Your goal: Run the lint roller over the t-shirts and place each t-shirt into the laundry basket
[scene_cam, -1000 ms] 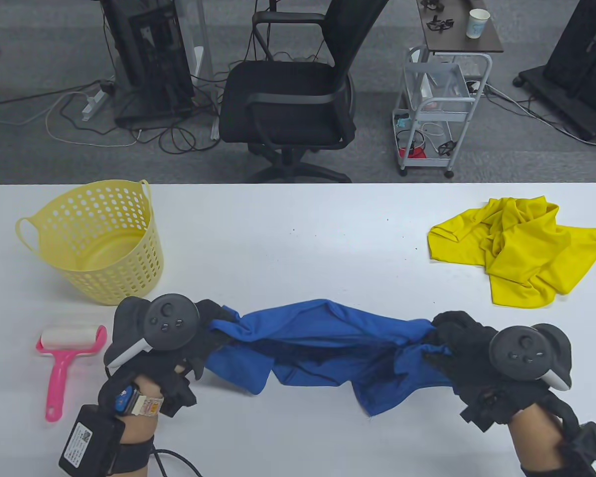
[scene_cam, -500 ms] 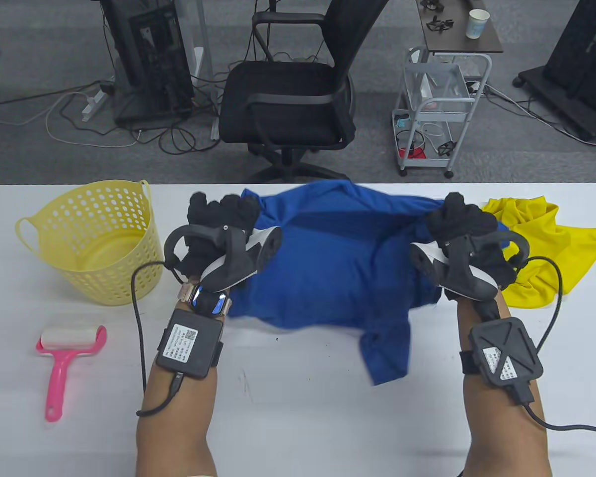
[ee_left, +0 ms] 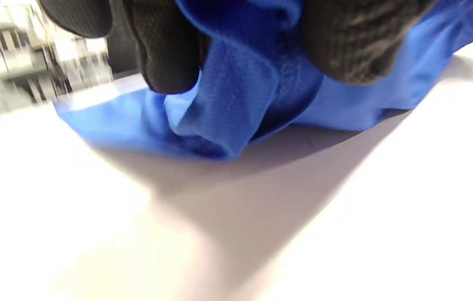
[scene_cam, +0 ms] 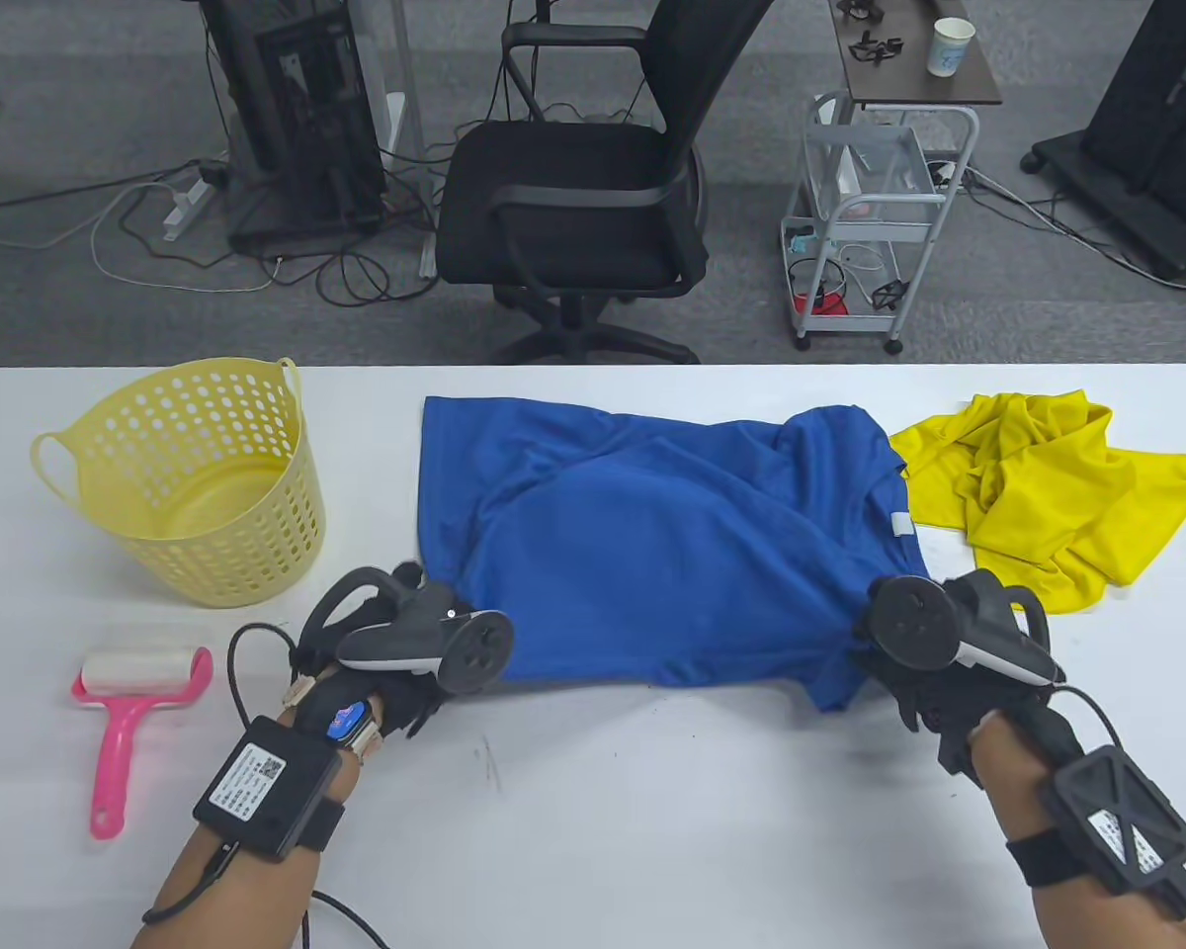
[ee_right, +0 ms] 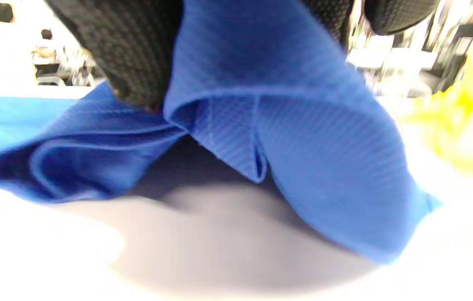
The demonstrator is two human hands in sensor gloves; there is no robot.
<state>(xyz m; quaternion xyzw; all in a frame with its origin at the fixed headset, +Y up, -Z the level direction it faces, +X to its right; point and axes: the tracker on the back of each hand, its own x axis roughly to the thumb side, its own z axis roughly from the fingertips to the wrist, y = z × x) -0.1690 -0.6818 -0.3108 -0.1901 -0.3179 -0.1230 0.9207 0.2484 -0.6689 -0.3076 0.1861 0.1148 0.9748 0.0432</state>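
A blue t-shirt [scene_cam: 652, 534] lies spread across the middle of the white table [scene_cam: 652, 820]. My left hand [scene_cam: 410, 643] grips its near left corner; the left wrist view shows gloved fingers [ee_left: 169, 54] pinching blue t-shirt cloth [ee_left: 236, 104]. My right hand [scene_cam: 909, 652] grips the near right corner, and in the right wrist view the fingers [ee_right: 131, 54] hold a fold of the blue t-shirt [ee_right: 269, 125]. A yellow t-shirt [scene_cam: 1048, 494] lies crumpled at the right, partly under the blue one. The pink lint roller [scene_cam: 128, 712] lies at the left, the yellow laundry basket [scene_cam: 198, 484] behind it.
Beyond the table's far edge stand a black office chair [scene_cam: 583, 198] and a small wire cart [scene_cam: 870, 217]. Cables run from both wrist units [scene_cam: 267, 786] off the near edge.
The shirt hung bunched between my hands, was flung out over the table's far side, and now lies flat. Both hands have drawn back toward the near edge, still holding its corners.
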